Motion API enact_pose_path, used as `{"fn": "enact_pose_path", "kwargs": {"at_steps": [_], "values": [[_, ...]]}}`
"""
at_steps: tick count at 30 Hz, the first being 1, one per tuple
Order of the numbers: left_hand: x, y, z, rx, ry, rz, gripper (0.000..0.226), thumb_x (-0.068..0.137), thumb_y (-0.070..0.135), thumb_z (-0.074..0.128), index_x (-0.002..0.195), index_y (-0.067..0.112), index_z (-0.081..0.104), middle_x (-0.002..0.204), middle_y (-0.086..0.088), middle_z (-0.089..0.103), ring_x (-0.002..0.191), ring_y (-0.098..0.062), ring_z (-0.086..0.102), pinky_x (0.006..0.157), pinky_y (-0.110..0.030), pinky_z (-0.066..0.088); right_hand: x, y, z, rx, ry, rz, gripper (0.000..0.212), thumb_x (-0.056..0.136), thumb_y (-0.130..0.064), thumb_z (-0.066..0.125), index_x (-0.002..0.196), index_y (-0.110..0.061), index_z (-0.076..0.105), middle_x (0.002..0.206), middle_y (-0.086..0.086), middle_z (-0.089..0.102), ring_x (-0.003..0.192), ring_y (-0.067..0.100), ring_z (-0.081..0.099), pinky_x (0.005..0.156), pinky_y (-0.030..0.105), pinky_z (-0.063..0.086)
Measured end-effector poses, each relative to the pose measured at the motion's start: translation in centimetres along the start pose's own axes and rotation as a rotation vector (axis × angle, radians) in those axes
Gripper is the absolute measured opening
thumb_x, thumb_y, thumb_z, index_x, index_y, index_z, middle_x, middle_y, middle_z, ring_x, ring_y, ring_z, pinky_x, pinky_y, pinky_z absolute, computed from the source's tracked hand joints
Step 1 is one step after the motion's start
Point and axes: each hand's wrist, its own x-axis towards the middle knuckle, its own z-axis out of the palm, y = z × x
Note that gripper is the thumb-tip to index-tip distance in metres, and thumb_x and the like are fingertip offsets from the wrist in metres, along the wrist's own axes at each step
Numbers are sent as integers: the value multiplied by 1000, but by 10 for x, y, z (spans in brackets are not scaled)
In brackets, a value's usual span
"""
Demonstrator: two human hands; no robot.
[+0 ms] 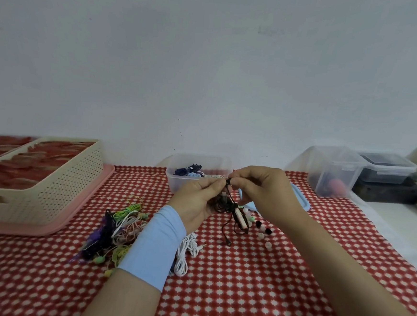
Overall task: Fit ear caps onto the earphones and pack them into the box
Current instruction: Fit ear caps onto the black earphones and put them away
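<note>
Black earphones [235, 214] held above the red-and-white cloth [242, 285], just in front of the clear box [196, 167]. Left hand [199, 197] curled round the bunched cable, thumb and forefinger pinching one bud. Right hand [262, 189] pinching that same bud from the right, fingertips of both hands meeting. Cable and inline remote dangling beneath. Loose ear caps [263, 230] scattered on the cloth below the right hand — pink, white, black. Tangled coloured earphones [119, 228] left of the banded left wrist, a white set [186, 251] beside it. Blue and white cables inside the box. Cream basket [50, 183] far left, on a pink tray [86, 210].
</note>
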Motion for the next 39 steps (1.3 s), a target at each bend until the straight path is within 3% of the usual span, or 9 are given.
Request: {"fn": "enact_pose_path", "kwargs": {"at_steps": [4, 8, 11, 15, 20, 23, 28, 35, 39], "values": [[0, 0, 3, -60, 0, -9, 19, 99, 9, 48, 99, 2, 66, 71, 1, 70, 68, -7, 67, 65, -23, 58, -3, -1, 6, 168, -6, 59, 18, 97, -9, 67, 84, -17, 77, 70, -2, 74, 55, 13, 60, 60, 32, 61], [4, -6, 5, 13, 60, 61, 19, 98, 11, 52, 96, 3, 69, 79, -1, 71, 79, -13, 65, 81, -30, 56, -2, 1, 8, 152, 44, 80, 20, 96, -9, 67, 80, -16, 77, 71, -3, 74, 66, 15, 68, 69, 48, 63], [6, -8, 5, 193, 149, 178, 17, 96, 11, 58, 95, 6, 74, 86, -3, 74, 88, -15, 69, 92, -32, 53, -2, 2, 10, 107, 88, 87, 21, 96, -12, 68, 77, -17, 76, 71, -4, 75, 73, 20, 72, 71, 50, 62], [5, -3, 2, 555, 252, 363, 17, 92, 11, 64, 103, 9, 77, 92, 0, 77, 91, -9, 71, 88, -21, 54, -1, 1, 14, 144, 79, 143, 22, 97, -14, 68, 75, -16, 72, 57, -10, 66, 56, 4, 62, 70, 50, 62], [2, 0, 2, 661, 276, 430, 14, 89, 13, 68, 100, 16, 77, 93, 8, 76, 90, -2, 70, 86, -17, 53, 1, -5, 11, 57, 23, 179, 26, 99, -20, 65, 74, -18, 70, 47, -12, 61, 44, 3, 55, 52, 24, 55], [0, 2, 2, 763, 286, 460, 14, 89, 16, 69, 100, 18, 78, 95, 10, 75, 89, 3, 68, 85, -13, 51, 2, -7, 6, -43, -13, 187, 32, 99, -26, 65, 69, -17, 69, 45, -11, 59, 42, 10, 56, 46, 19, 46], [-3, 5, 0, 881, 265, 490, 15, 88, 19, 71, 101, 21, 78, 96, 12, 74, 88, 2, 67, 83, -15, 52, -1, -6, 4, 115, -70, 275, 33, 99, -24, 65, 81, 2, 72, 66, 22, 66, 47, 15, 56, 53, 30, 58], [-5, 12, -2, 694, 217, 371, 14, 88, 15, 71, 95, 27, 76, 90, 13, 76, 89, 0, 70, 85, -23, 56, 1, -12, -3, 340, -115, 363, 17, 93, -22, 73, 96, -7, 80, 92, 12, 76, 61, 16, 62, 55, 32, 59], [-7, 17, 0, 684, 182, 361, 14, 86, 13, 73, 89, 26, 74, 86, 10, 76, 85, -1, 70, 78, -15, 54, 1, -14, -10, 393, -167, 386, 16, 91, -15, 73, 98, -1, 78, 87, 1, 78, 66, 18, 58, 56, 31, 60]]}}
